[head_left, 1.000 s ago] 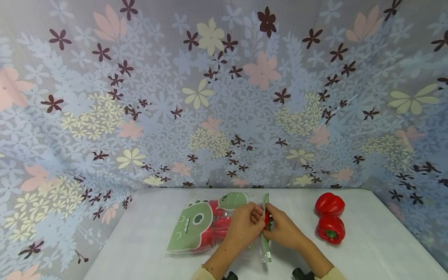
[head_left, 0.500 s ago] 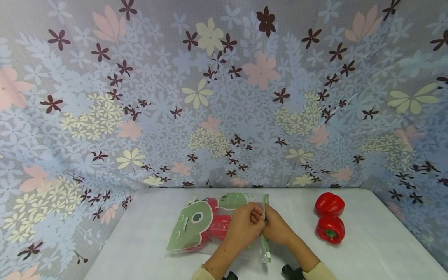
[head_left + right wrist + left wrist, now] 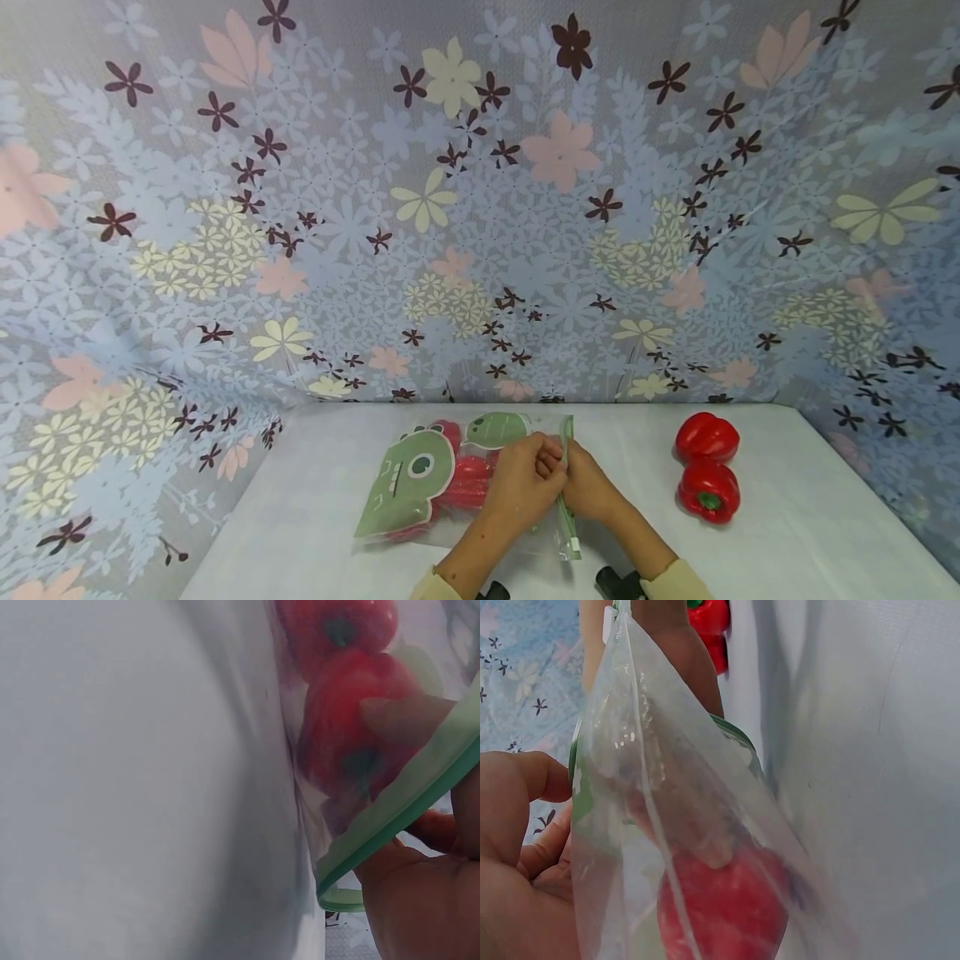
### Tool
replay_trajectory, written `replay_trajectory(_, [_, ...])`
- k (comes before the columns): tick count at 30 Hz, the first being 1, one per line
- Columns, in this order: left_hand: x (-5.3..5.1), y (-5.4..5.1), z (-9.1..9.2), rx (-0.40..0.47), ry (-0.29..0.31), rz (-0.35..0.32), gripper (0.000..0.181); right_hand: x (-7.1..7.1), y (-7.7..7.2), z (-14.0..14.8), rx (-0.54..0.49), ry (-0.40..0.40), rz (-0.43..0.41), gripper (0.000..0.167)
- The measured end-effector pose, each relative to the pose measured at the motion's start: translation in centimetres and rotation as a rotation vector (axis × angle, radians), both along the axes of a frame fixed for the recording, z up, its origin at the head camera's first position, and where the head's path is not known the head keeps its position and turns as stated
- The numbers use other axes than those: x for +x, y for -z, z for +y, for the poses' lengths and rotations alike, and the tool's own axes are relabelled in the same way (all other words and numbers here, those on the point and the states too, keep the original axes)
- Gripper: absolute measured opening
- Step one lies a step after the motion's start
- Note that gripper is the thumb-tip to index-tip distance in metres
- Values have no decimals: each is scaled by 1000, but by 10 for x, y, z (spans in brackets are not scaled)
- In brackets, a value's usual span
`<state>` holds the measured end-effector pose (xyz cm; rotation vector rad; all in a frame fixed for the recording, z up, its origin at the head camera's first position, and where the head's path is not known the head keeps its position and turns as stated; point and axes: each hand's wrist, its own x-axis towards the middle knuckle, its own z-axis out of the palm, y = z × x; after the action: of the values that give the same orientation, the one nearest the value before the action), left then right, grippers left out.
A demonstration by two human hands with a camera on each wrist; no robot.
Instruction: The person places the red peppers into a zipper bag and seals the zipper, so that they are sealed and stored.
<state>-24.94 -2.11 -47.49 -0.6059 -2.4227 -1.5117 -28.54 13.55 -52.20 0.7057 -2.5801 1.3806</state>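
Lengthwise on the table, a clear plastic bag with a green cartoon print lies left of the middle, its mouth turned to the right. Red bell peppers show through the film; the right wrist view catches a near pepper touching a second one deeper in. A green zip strip edges the mouth, with a white slider at its near end. Of the hands, the left hand pinches the bag's edge between thumb and fingers, while the right hand reaches into the mouth, a straight finger touching the near pepper. Well off to the right, a whole red pepper touches another with a green stem. Both wrists wear cream sleeves. Behind everything hangs a flowered cloth.
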Motion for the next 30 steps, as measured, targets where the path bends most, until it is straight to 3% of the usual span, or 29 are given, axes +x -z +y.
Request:
replay_trajectory(9, [-1, 0, -1, 14, 11, -19, 11, -4, 7, 3, -2, 36, -52, 17])
replay_trajectory(14, [-2, 2, -1, 10, 4, -26, 11, 1, 2, 8, -6, 21, -65, 18])
replay_trajectory(21, [-2, 2, -1, 13, 9, -45, 12, 7, -4, 15, -25, -15, -49, 38])
replay_trajectory(30, [-2, 0, -1, 5, 9, -48, 10, 18, -16, 25, -13, 28, -12, 42])
